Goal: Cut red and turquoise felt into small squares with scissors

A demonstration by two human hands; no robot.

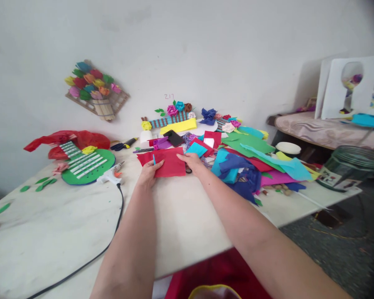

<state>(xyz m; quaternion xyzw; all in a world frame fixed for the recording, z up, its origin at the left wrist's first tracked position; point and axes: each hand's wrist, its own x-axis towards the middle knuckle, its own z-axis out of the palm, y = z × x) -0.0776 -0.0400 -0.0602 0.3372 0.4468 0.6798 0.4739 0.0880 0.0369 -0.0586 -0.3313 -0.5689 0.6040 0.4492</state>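
Observation:
A red sheet [171, 162], paper or fabric, is stretched between my two hands over the table. My left hand [150, 170] grips its left part, thumb on top. A short light-blue stick-like thing [153, 159], perhaps a pen, sticks up by the left fingers. On the right edge of the sheet, my right hand [191, 161] pinches with thumb and fingers. Just under that hand shows a dark loop [188, 171], maybe a scissors handle. Behind the sheet lie a black phone [173, 138] and light-blue paper pieces [197, 148].
Left are a glue gun [109, 177] with a black cord [120, 216] and a green round craft piece [89, 176]. Right are piled coloured sheets [249, 143] and a glass jar [343, 168] near the table edge. Paper flowers [172, 110] stand along the wall.

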